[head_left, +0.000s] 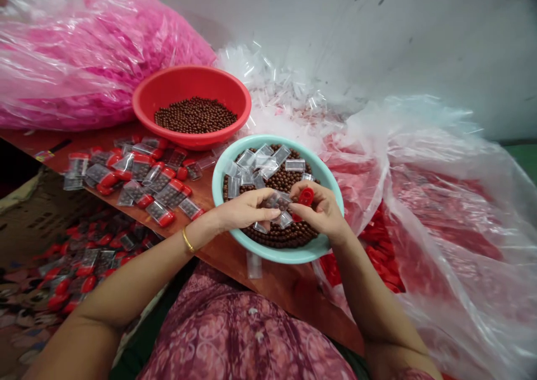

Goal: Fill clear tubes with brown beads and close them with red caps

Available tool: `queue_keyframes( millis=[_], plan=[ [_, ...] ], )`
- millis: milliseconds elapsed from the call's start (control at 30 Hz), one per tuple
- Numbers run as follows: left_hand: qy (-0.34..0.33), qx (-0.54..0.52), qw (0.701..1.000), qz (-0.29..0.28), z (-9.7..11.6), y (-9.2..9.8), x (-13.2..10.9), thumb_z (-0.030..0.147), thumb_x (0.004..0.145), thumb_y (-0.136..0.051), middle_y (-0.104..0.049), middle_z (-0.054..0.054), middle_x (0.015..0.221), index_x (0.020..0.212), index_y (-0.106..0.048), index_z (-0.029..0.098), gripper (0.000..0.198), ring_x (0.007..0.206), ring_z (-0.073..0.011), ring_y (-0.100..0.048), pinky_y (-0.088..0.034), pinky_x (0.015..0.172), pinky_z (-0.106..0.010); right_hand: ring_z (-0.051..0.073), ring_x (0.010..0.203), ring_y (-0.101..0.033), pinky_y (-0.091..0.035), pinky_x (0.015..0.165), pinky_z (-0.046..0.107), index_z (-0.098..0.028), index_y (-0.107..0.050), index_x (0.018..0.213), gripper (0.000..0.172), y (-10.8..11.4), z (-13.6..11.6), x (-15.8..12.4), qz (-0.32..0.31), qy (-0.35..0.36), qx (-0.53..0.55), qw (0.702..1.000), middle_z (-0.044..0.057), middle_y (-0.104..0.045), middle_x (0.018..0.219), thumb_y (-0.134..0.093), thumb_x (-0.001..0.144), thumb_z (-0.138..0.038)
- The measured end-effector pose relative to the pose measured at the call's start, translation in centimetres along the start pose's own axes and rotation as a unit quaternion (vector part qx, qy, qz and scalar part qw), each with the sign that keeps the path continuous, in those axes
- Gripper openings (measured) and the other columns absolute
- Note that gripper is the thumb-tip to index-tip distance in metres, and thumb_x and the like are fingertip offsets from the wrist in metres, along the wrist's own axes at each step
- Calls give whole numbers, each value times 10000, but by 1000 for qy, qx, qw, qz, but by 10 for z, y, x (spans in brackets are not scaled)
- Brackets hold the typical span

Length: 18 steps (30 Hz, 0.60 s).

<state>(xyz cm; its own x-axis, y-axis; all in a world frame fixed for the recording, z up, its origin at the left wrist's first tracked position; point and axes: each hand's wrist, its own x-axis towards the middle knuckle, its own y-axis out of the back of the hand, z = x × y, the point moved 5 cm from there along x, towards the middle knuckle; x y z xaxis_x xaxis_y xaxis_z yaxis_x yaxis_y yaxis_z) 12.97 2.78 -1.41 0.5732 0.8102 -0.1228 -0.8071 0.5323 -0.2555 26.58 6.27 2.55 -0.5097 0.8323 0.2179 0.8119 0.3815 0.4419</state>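
Observation:
A teal bowl (268,254) in front of me holds small brown balls and several clear plastic boxes (262,162). Over its near side my left hand (245,209) is closed on a clear plastic box (277,201) with brown balls inside. Facing it, my right hand (321,209) pinches a red cap (306,196) close to the box's end. A gold bangle (188,240) circles my left wrist.
A red bowl (184,83) of brown balls stands behind. Filled, red-capped boxes (142,178) lie on the wooden tabletop (289,290) at left, and more lie on the floor below. A pink plastic bag (84,50) sits far left; a clear bag of red caps (419,212) at right.

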Motion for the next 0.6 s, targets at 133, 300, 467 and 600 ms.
queue_keyframes(
  millis=[133, 300, 467, 600],
  plan=[
    [-8, -1, 1000, 25, 1, 2, 0, 358, 765, -646, -565, 2, 791, 967, -512, 133, 330, 611, -70, -513, -457, 606, -225, 135, 627, -552, -447, 594, 262, -207, -632, 786, 235, 7, 19, -5, 75, -70, 31, 994, 0, -609, 699, -592, 765, -438],
    [-26, 50, 998, 34, 4, 1, 0, 259, 780, -610, -587, -13, 841, 967, -533, 130, 239, 730, -95, -534, -437, 670, -229, 137, 714, -574, -463, 667, 271, -190, -666, 797, 422, 18, 27, -3, 181, -88, 22, 979, 29, -623, 770, -509, 810, -581],
    [-52, 73, 996, 27, 6, 0, 0, 248, 801, -582, -586, -14, 864, 972, -550, 127, 212, 773, -103, -522, -431, 754, -257, 49, 332, -281, -227, 347, 209, -182, -604, 757, 422, 3, 30, -6, 146, -168, 161, 962, -90, -383, 435, -592, 747, -603],
    [-71, 60, 995, 47, 9, 1, -2, 267, 795, -597, -595, -21, 882, 978, -555, 129, 233, 803, -117, -534, -433, 788, -269, 53, 351, -411, -317, 372, 191, -194, -533, 728, 305, -7, 20, -11, 137, -130, 135, 973, -75, -512, 499, -687, 723, -457]
  ],
)
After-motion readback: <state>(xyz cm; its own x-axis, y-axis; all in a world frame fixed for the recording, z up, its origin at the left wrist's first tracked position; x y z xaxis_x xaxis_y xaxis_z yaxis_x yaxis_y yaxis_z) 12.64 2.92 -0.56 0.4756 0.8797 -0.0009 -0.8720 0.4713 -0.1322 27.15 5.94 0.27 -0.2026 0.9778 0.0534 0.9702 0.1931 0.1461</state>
